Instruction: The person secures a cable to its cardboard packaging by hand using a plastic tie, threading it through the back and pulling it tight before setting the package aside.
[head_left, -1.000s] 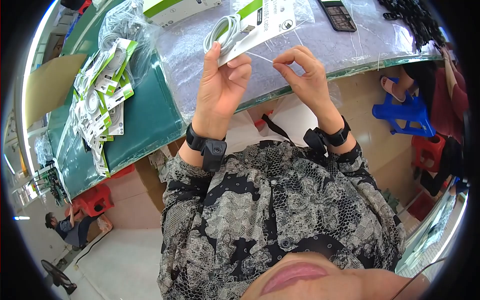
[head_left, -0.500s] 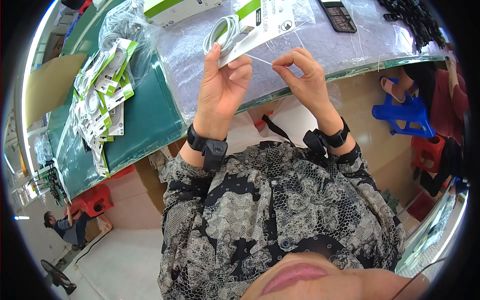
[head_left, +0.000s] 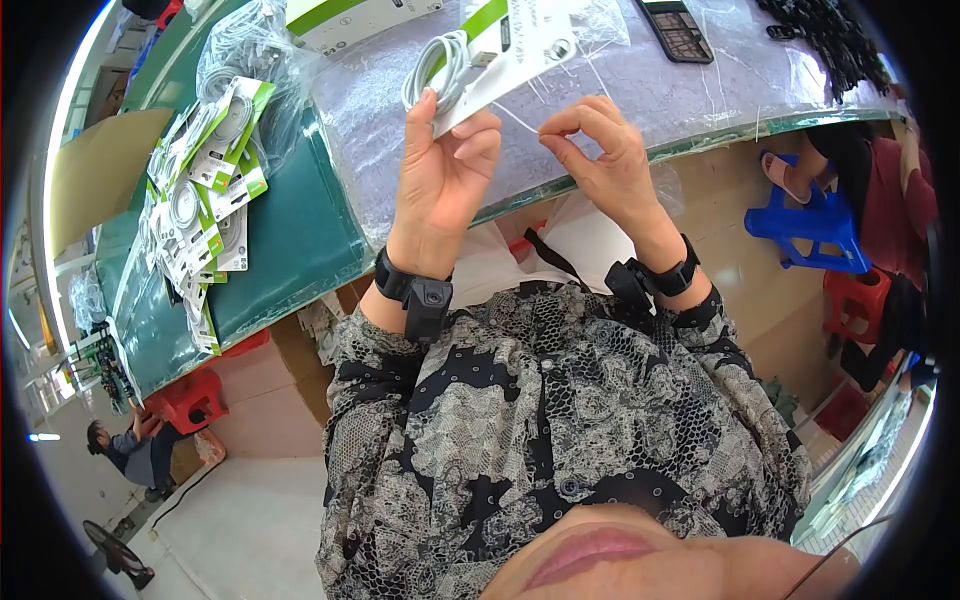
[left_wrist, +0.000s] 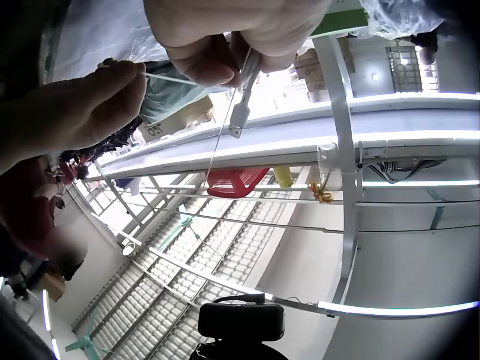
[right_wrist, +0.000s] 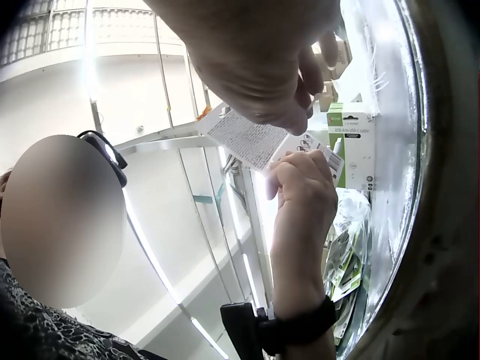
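My left hand (head_left: 440,190) grips a white and green packaging card (head_left: 530,52) by its near end, thumb up against a coiled white USB cable (head_left: 436,72) lying on its face. The cable's USB plug (left_wrist: 240,116) points away from the fingers in the left wrist view. To the right, my right hand (head_left: 610,160) pinches the end of a thin white strand (head_left: 516,116) between thumb and forefinger. That strand runs across to the card's lower edge. Printed text covers the card's back (right_wrist: 244,139) in the right wrist view.
Carded cables (head_left: 205,200) lie heaped on the green tabletop (head_left: 300,230) at left, below a clear bag of cables (head_left: 245,50). A white and green box (head_left: 360,20) stands at the back. A black phone-shaped frame (head_left: 676,32) and black cables (head_left: 825,40) lie at the right.
The card has tilted slightly and shifted a little left. My right hand has moved slightly left, still pinching the strand, which now sags in a slight curve.
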